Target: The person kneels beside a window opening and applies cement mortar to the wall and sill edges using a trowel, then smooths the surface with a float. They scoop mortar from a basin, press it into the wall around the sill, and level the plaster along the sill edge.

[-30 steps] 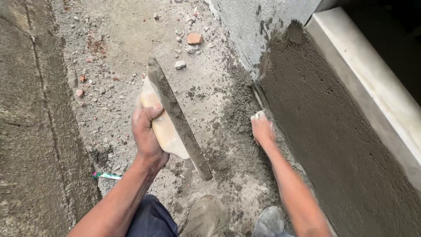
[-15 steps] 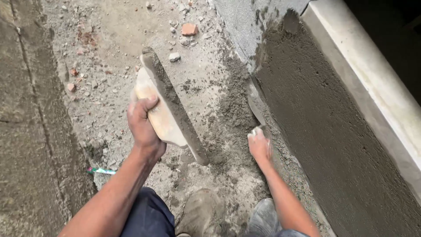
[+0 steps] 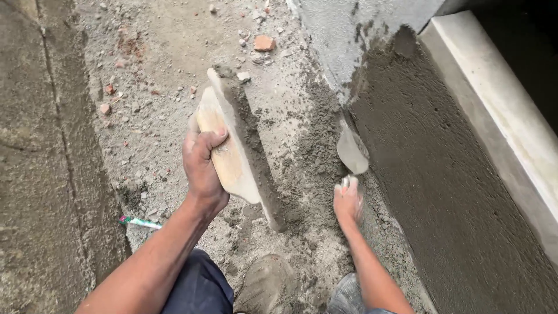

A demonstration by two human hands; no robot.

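Left hand (image 3: pixel 202 168) wrapped tight around the wooden float (image 3: pixel 228 152), thumb over its top edge, board held tilted off the ground on its long edge, well left of the plastered wall face (image 3: pixel 442 192). Right hand (image 3: pixel 347 200) closed on the handle of a trowel (image 3: pixel 352 152), blade pointing away from the person and touching or just off the foot of the wall face; can't tell if there's a load on it. Nearest the camera: dark trousers and two mortar-caked shoes (image 3: pixel 267 285), standing just left of the wall foot. A green-and-white pencil-like stick (image 3: pixel 139 221) lies on the ground behind the left forearm. Loose wet mortar (image 3: pixel 317 145) is strewn along the ground between float and wall face. Progress, judging by the surface: the wall face is covered in dark wet render from the near edge up to about level with the trowel tip and a bit past; texture rough, not floated smooth. Beyond that, the far section (image 3: pixel 349 29) reads lighter grey and drier, with a ragged edge where the wet coat stops. Pale ledge (image 3: pixel 494 110) runs along the top of the wall face. Rubble and a brick chip (image 3: pixel 264 42) lie further out, left of the wall.
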